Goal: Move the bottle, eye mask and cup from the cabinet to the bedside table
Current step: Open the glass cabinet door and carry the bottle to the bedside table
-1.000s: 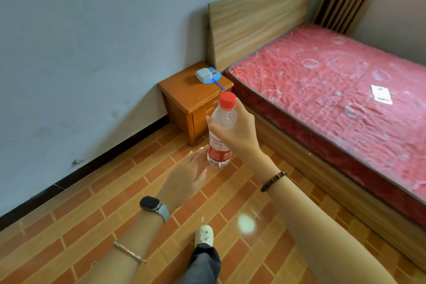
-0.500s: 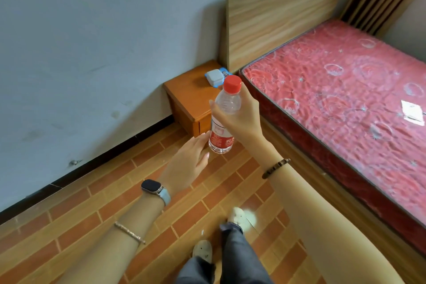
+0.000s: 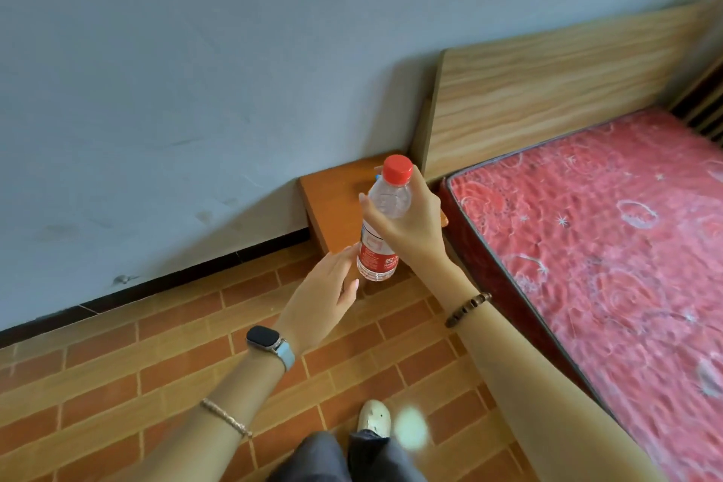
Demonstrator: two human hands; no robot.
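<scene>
The bedside worktop (image 3: 332,196) beside the bed (image 3: 587,246) is near. The right hand (image 3: 410,231), fingers wrapped round the bottle (image 3: 381,231), holds it upright, undelivered; the left hand (image 3: 328,293) hovers spread. Eye mask and cup are unseen.

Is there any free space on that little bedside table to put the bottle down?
Yes. The bedside table shows bare orange wood on its wall side and front left. Its bed side, next to the mattress, is hidden behind the bottle and right hand, so that part cannot be judged.
</scene>
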